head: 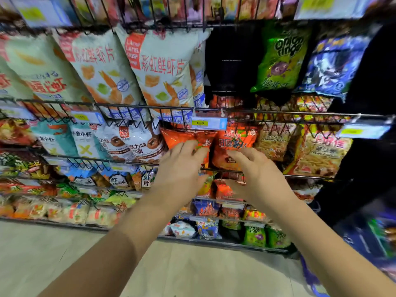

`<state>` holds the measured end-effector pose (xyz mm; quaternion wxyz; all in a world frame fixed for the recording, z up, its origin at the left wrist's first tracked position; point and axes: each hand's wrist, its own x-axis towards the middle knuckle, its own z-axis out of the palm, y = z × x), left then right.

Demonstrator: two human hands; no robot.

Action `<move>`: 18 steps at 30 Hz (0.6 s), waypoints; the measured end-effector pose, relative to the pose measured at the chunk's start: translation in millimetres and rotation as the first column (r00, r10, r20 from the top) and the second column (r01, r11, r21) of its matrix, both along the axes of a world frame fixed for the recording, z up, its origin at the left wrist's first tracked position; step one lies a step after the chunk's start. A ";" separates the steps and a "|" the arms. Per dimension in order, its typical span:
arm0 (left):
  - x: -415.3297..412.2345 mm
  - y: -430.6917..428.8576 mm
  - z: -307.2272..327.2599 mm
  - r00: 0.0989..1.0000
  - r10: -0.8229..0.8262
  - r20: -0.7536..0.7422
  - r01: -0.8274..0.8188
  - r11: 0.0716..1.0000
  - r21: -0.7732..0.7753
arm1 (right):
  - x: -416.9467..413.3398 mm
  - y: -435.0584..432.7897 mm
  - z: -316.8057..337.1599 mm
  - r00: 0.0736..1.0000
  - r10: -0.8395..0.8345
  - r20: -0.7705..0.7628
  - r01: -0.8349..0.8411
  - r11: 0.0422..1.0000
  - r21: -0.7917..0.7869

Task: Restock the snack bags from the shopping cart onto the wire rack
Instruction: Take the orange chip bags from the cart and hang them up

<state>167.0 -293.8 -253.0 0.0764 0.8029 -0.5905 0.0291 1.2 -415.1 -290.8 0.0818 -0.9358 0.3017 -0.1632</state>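
Observation:
Two orange snack bags stand side by side on a middle shelf of the black wire rack [137, 107]. My left hand [182, 166] reaches in front of the left orange bag [182, 136], fingers spread and relaxed, fingertips on its lower part. My right hand [257, 170] is stretched toward the right orange bag [233, 144], with its straight fingers touching the bag's lower front. Neither hand grips anything. A yellow price tag [200, 123] hangs on the wire just above the bags. The shopping cart shows only as a blue edge [370, 239] at the lower right.
Large pale prawn-cracker bags [162, 69] fill the shelf above. A dark empty gap [231, 61] lies right of them, beside green [282, 54] and blue bags [334, 63]. Yellow prawn-cracker bags [317, 155] sit right of the orange ones. Beige floor [64, 254] lies below.

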 end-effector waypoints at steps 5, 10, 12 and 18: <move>-49.4 1.4 36.6 0.994 -0.107 0.015 0.108 0.991 -0.084 | -61.1 25.7 46.7 0.990 -0.139 0.019 0.140 0.984 -0.110; -85.3 0.2 57.2 0.961 -0.275 0.041 0.278 0.955 -0.102 | -108.5 55.3 80.9 0.951 -0.309 0.025 0.309 0.940 -0.147; -95.9 0.0 62.3 0.936 -0.349 0.039 0.351 0.931 -0.105 | -123.5 67.0 86.5 0.929 -0.368 0.035 0.369 0.920 -0.128; -131.8 -0.9 64.8 0.825 -0.565 0.008 0.561 0.818 -0.129 | -175.5 115.8 89.0 0.809 -0.586 0.047 0.588 0.803 -0.102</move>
